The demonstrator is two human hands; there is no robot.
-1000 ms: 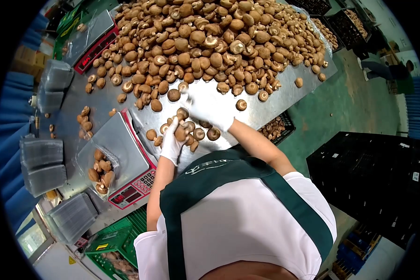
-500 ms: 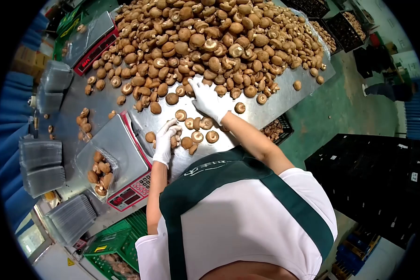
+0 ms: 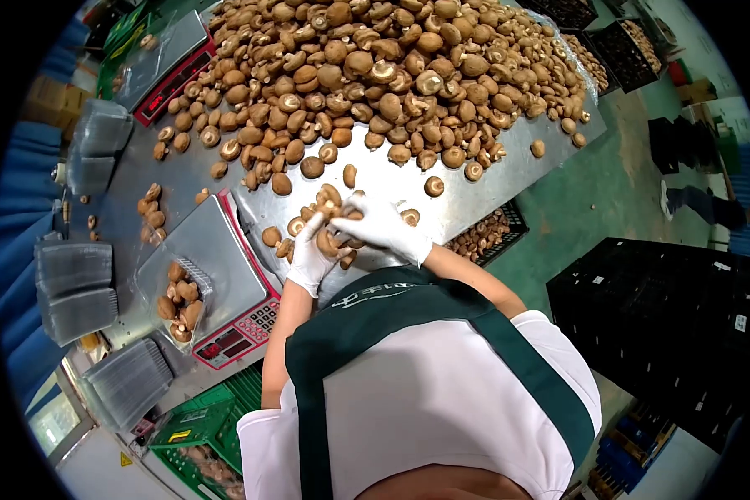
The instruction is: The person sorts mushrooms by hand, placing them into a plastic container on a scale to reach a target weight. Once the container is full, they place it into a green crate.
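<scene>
Both of my hands wear white gloves and meet over the near edge of the metal table. My left hand (image 3: 310, 260) is curled around brown mushrooms (image 3: 327, 243). My right hand (image 3: 385, 227) is closed at the fingertips on a mushroom (image 3: 329, 198) beside the left hand; its fingers partly hide what lies beneath. A few loose mushrooms (image 3: 272, 237) lie left of my left hand, and another mushroom (image 3: 410, 217) lies by my right hand. Beyond them rises a large mushroom pile (image 3: 392, 79).
To the left, a scale (image 3: 204, 279) carries a clear plastic tray (image 3: 193, 287) of mushrooms. Stacked clear trays (image 3: 75, 271) line the left edge. A second scale (image 3: 165, 71) stands farther back. Black crates (image 3: 658, 308) are at right, and a green crate (image 3: 200, 442) is below left.
My right hand has drawn back from the pile's edge toward my left hand. My left hand has shifted slightly right and toward me, and mushrooms are now gathered between both hands.
</scene>
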